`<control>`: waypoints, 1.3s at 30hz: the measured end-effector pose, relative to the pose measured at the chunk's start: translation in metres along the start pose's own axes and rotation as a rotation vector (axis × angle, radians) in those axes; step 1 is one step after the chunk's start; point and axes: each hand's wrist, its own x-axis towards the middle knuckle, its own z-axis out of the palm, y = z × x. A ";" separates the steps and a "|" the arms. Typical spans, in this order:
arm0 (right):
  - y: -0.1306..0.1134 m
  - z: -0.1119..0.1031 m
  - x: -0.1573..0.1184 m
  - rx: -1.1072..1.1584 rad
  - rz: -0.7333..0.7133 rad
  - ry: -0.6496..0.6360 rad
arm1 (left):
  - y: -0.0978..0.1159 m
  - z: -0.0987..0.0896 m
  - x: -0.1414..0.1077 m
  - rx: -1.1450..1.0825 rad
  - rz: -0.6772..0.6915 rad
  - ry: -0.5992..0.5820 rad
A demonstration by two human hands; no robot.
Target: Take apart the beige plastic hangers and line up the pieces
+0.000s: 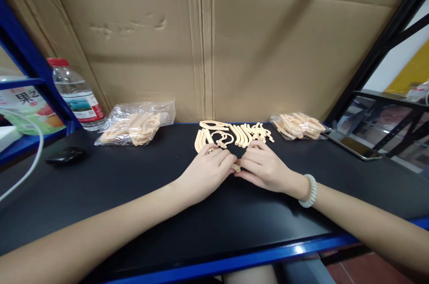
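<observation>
My left hand (211,170) and my right hand (264,167) meet over the middle of the black table, fingers closed. Between their fingertips shows the end of a small pale wooden piece (236,168); the rest of it is hidden by the fingers. Just beyond the hands lie several curved wooden strips (239,134), a ring-like wooden piece (227,137) and a long wooden piece with an oval opening (214,125). Small wavy wooden pieces (262,132) are grouped behind my right hand. More curved strips (201,139) lie behind my left hand, which partly covers them.
Clear plastic bags of wooden pieces lie at back left (134,130) and back right (298,125). A water bottle (78,96) and black mouse (66,155) are on the left, with a white cable (36,154). A phone-like flat object (355,146) rests at right. Cardboard (150,43) stands behind.
</observation>
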 end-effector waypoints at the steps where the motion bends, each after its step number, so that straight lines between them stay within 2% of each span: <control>1: -0.001 0.000 0.000 0.000 -0.001 0.002 | -0.001 0.001 0.000 0.021 -0.005 -0.017; 6: -0.004 -0.001 0.001 0.037 -0.006 0.007 | -0.006 0.002 -0.002 0.074 0.012 -0.095; 8: -0.004 -0.002 0.001 0.130 0.032 0.004 | -0.005 0.000 -0.002 0.058 0.017 -0.112; 11: -0.004 -0.002 0.001 0.318 0.107 0.050 | -0.003 -0.003 -0.002 0.052 0.029 -0.075; 14: -0.004 -0.003 0.002 0.488 0.246 0.093 | -0.006 -0.008 0.000 0.126 0.108 0.000; 17: 0.000 -0.004 0.001 0.554 0.412 0.108 | -0.017 -0.013 0.003 0.145 0.171 0.028; 21: 0.010 0.001 -0.001 0.595 0.478 0.155 | -0.047 -0.022 -0.002 -0.040 0.082 -0.039; 25: 0.017 0.008 -0.004 0.590 0.556 0.198 | -0.083 -0.031 -0.014 -0.097 -0.089 -0.193; 28: 0.019 0.012 -0.006 0.565 0.571 0.208 | -0.100 -0.032 -0.022 -0.140 -0.092 -0.231; 34: 0.027 0.017 -0.005 0.512 0.535 0.213 | -0.102 -0.022 -0.027 -0.261 -0.081 -0.286; 39: 0.040 0.022 0.011 0.471 0.492 0.091 | -0.092 -0.017 -0.027 -0.249 -0.157 -0.227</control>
